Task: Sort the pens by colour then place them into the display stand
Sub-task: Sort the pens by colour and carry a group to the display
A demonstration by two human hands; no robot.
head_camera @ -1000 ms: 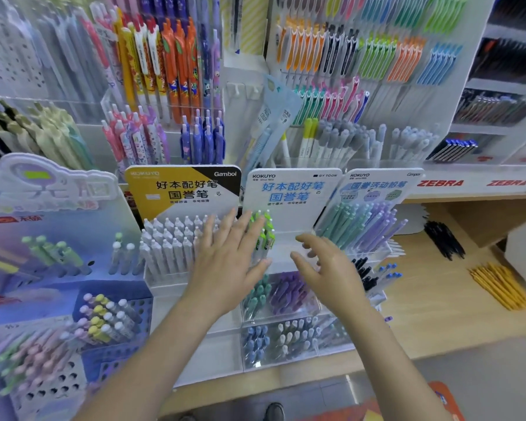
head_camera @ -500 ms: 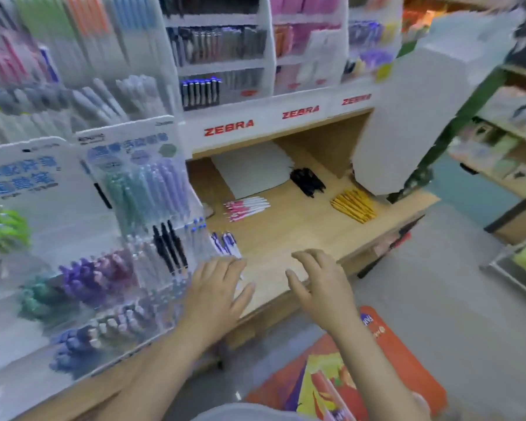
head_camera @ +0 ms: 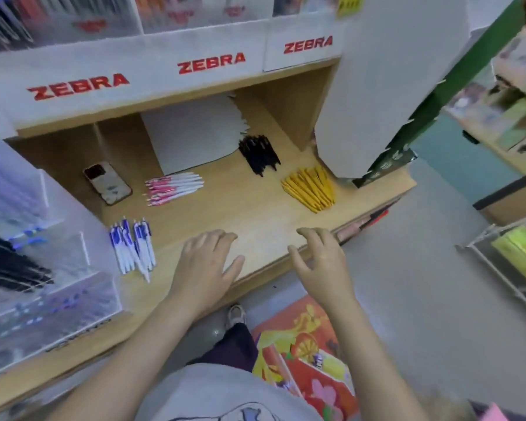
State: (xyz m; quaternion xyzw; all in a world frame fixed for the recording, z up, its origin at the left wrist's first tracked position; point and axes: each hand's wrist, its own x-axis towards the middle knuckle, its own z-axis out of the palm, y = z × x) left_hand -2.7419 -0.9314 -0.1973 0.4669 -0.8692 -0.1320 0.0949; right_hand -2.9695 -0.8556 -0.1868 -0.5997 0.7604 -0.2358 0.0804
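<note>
Four sorted heaps of pens lie on the wooden shelf (head_camera: 255, 214): blue-and-white pens (head_camera: 132, 246) at the front left, pink-and-white pens (head_camera: 173, 188) behind them, black pens (head_camera: 259, 154) further back, yellow pens (head_camera: 310, 188) on the right. A clear display stand (head_camera: 37, 268) with dark and blue pens fills the left side. My left hand (head_camera: 208, 267) hovers palm down over the shelf's front edge, fingers spread, holding nothing. My right hand (head_camera: 319, 262) hangs beside it, fingers loosely curled and empty.
A phone (head_camera: 107, 183) lies face down at the back left of the shelf, next to a white sheet (head_camera: 195, 138). White ZEBRA boxes (head_camera: 210, 62) sit above. A white pillar (head_camera: 386, 86) stands at the right end. An orange floor mat (head_camera: 304, 350) lies below.
My view has swung right, away from the pen racks and down to the wooden shelf with the sorted heaps. Both hands have dropped from the racks to the shelf's front edge, still empty.
</note>
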